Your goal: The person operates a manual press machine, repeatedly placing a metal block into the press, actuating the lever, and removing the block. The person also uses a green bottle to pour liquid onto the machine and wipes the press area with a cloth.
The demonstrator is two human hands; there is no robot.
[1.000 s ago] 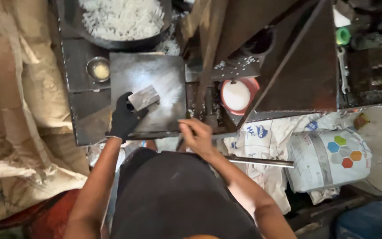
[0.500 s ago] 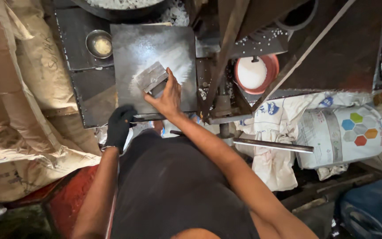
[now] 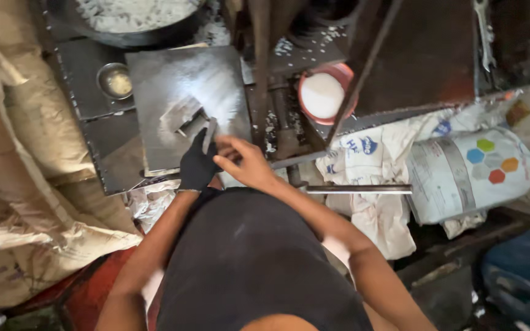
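**Hands at the metal plate**

The gloved left hand [image 3: 196, 164] pinched a small metal piece [image 3: 209, 133] on the plate [image 3: 161, 92]. The bare right hand [image 3: 243, 160] was loosely curled just beside it, holding nothing. A grey block [image 3: 181, 115] lay near.

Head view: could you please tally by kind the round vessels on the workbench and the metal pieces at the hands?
Large dark pan of white grains: 1
Small metal bowl: 1
Red bowl of white powder: 1
Flat metal pieces, one on the plate, one at the gloved left hand: 2
Total: 5
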